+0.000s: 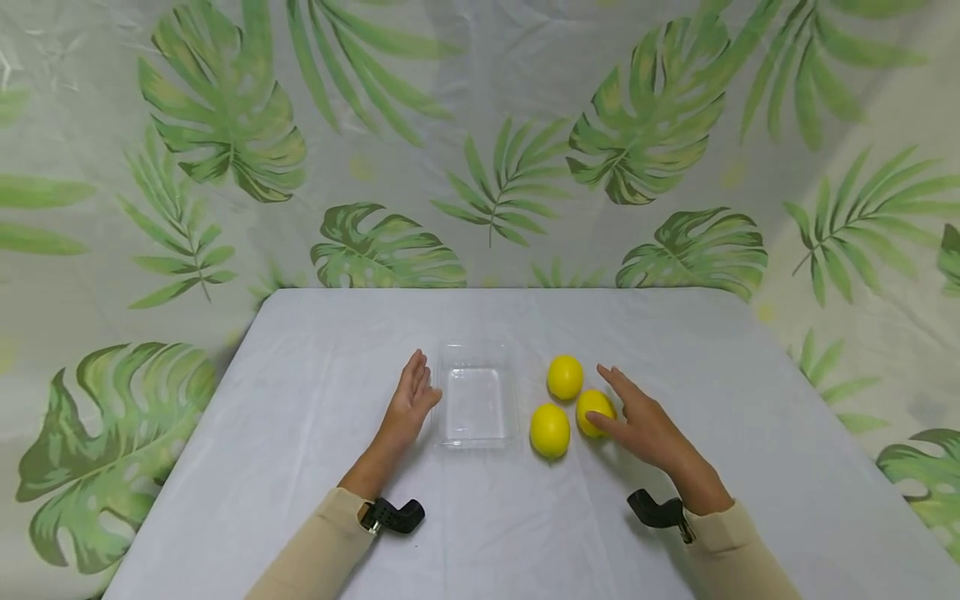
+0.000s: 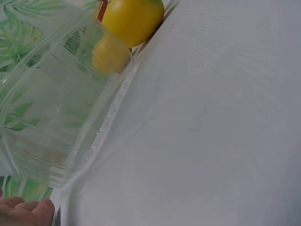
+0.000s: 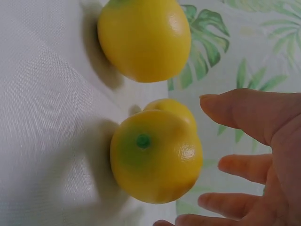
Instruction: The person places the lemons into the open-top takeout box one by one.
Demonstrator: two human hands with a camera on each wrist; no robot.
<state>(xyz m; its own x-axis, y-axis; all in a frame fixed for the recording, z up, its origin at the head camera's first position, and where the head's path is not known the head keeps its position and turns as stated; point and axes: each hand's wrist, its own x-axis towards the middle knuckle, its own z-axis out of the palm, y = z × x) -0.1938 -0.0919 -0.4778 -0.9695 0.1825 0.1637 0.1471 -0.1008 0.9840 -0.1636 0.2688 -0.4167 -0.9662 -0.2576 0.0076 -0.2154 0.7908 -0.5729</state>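
Standing here watching someone at a table with both hands out. The right hand has its fingers spread well apart, thumb stretched away from the rest, and it's got hold of nothing. It's hovering right by three yellow fruits. The first fruit is tucked by the thumb, partly behind it from above, though close up there's a gap between them. The second fruit sits just left of the fingertips, and the third fruit is left of the thumb, a bit nearer the person. Close up, one of them shows a little green nub on a greenish patch.

The left hand is pretty relaxed: fingers mostly straight and side by side, thumb out toward the right, gripping nothing. Just right of those fingers is a clear plastic box; from above the thumb is right at its edge, can't tell if they're touching. So the box is basically between the left fingers and the fruits. Beyond all the fingers hangs a leafy green-print cloth.
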